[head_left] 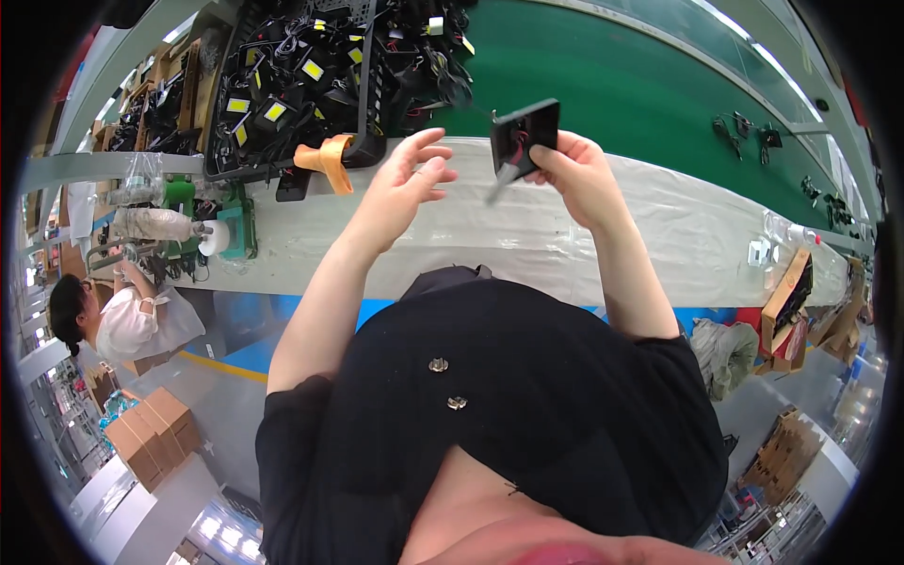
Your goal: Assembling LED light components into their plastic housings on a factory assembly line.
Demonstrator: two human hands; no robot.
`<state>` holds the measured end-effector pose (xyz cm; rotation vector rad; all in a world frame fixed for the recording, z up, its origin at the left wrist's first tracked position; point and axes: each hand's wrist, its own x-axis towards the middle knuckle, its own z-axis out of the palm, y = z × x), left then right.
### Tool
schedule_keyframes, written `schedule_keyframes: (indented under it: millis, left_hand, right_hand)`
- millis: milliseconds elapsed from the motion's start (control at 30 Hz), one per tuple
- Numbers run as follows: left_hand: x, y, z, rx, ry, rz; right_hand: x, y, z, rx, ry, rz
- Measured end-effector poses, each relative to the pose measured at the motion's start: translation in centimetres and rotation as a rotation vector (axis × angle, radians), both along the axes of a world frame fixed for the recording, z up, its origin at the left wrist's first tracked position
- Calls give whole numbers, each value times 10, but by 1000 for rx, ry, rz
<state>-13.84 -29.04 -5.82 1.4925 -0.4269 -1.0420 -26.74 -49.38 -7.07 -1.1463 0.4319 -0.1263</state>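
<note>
So the right hand (582, 179) is raised above the far edge of the pale-covered table (471, 250), pinching a flat black device (537, 127) in mid-air, thumb on the side facing the person, while the left hand (408, 181) hovers nearby, empty, fingers loosely spread toward it. Past the left hand a black crate (364, 94) crammed with dark units and cables takes up that corner, an orange loop (330, 162) at its near edge, and a green surface (603, 61) runs off behind. Can't tell what the blurry pale strip (501, 185) under the device is, the right fingers are partly hidden, and the crate's far end is cut off
</note>
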Motion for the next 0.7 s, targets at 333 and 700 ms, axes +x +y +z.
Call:
schedule_keyframes:
  millis: [333,700]
  left_hand:
    - [-69,-23,60,-440,152,-47]
    - [-99,-14,104,-240,178,126]
  right_hand:
    - [-50,31,64,-271,-117,-76]
    - [-78,26,112,-1251,-504,-145]
